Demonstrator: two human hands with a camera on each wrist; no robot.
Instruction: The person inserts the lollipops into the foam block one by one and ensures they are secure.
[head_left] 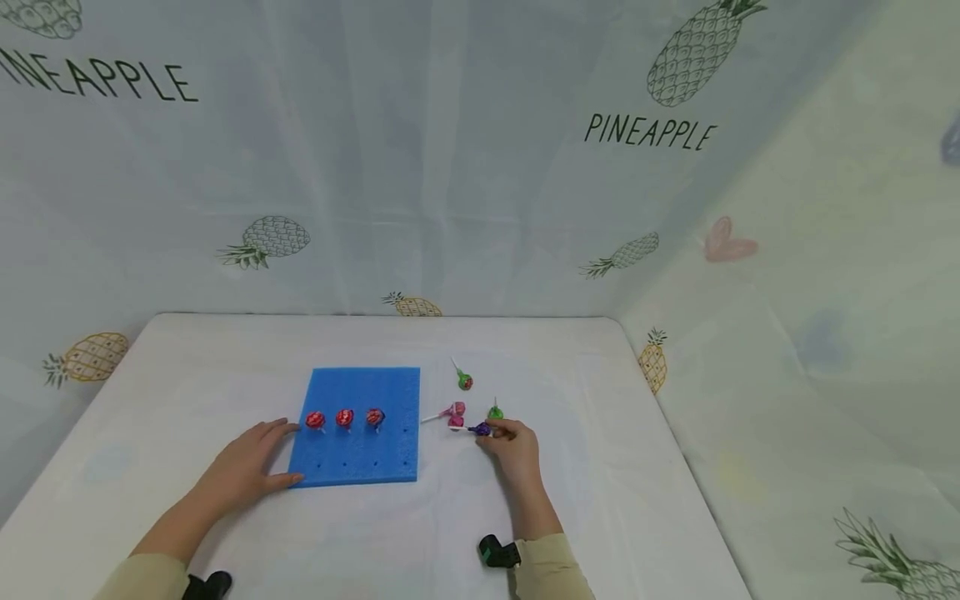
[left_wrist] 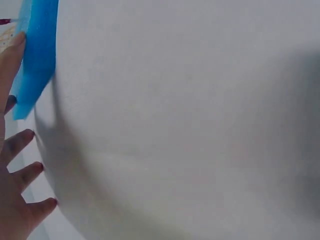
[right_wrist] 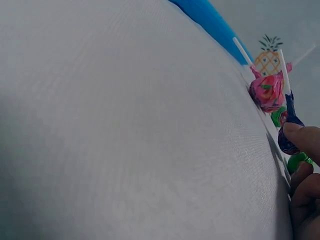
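Note:
My right hand [head_left: 517, 457] pinches a purple-wrapped lollipop [head_left: 481, 429] by its head between thumb and fingers. In the right wrist view, the white stick of this lollipop [right_wrist: 286, 139] points up, away from the thumb. A blue foam board [head_left: 356, 387] with small holes lies left of it. Three red-wrapped lollipops [head_left: 344, 418] stand in a row across the board. My left hand [head_left: 243, 467] rests at the board's left edge, fingers spread, with the thumb near the lower corner. Pink lollipops [head_left: 456, 409] lie between the board and my right hand.
A green lollipop [head_left: 465, 382] lies farther back, and another green one [head_left: 495, 412] is just behind my right fingers. Everything is on a white-covered table [head_left: 225, 358]. A curtain [head_left: 450, 167] printed with pineapples hangs behind it.

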